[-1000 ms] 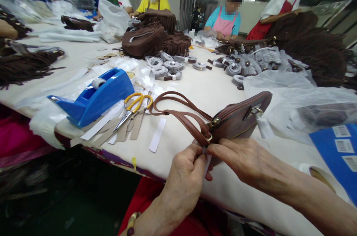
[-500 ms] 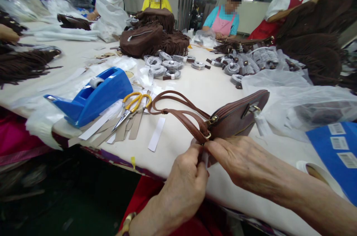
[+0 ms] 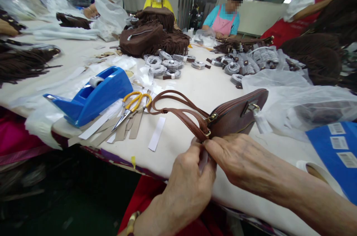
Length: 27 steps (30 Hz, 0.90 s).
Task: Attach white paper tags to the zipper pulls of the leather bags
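A small brown leather handbag (image 3: 232,119) with a zip along its top lies tilted on the table, near its front edge. Its thin brown strap (image 3: 184,115) loops out to the left. Both hands meet just below the metal ring where the strap joins the bag. My left hand (image 3: 189,180) is closed in a pinch on the strap's lower end, with a pale sliver showing between thumb and fingers. Against it, my right hand (image 3: 231,154) pinches the same spot, its knuckles against the bag. The fingertips hide the exact point they grip.
Left of the strap are yellow-handled scissors (image 3: 134,106), paper strips (image 3: 156,133) and a blue tape dispenser (image 3: 95,94). Wrapped coiled straps (image 3: 170,65) and fringed brown bags (image 3: 142,39) lie farther back. Plastic bags (image 3: 315,102) and a blue labelled sheet (image 3: 334,154) are rightward. Several co-workers stand around.
My left thumb has shifted slightly up and right, covering more of the pale sliver. The bag has barely moved. The co-worker at far right has moved rightward with the dark fringed pieces.
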Each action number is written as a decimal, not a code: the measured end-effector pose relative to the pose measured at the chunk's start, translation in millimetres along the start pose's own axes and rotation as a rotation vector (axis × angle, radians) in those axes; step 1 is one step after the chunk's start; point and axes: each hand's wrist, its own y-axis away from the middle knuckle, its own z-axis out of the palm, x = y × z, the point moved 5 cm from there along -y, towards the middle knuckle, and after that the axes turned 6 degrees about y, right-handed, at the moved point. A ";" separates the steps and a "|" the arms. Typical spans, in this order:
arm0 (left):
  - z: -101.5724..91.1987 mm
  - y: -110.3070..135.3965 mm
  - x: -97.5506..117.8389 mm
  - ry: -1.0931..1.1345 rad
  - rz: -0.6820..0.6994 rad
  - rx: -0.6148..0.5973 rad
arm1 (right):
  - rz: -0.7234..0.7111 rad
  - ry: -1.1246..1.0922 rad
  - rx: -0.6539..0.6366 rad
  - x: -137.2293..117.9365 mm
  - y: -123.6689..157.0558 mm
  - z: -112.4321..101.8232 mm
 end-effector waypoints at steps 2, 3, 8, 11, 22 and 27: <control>1.4 -1.0 -1.0 0.020 0.009 0.012 | 0.008 0.000 0.012 -0.3 -1.4 -1.8; 2.1 -1.5 -1.8 0.039 0.013 0.020 | 0.012 -0.003 0.013 -0.2 -2.5 -3.1; 4.4 -0.4 -11.5 0.221 -0.045 0.098 | 0.091 -0.143 -0.080 7.7 -9.2 -4.5; 5.6 1.2 -16.7 0.268 -0.081 0.131 | 0.169 -0.231 -0.055 14.7 -8.7 -1.3; 4.9 3.3 -19.2 0.364 -0.146 0.254 | 0.418 -0.320 0.078 9.9 1.2 13.3; 7.3 4.6 -23.8 0.359 -0.120 0.263 | 0.472 -0.369 0.147 8.3 3.8 15.4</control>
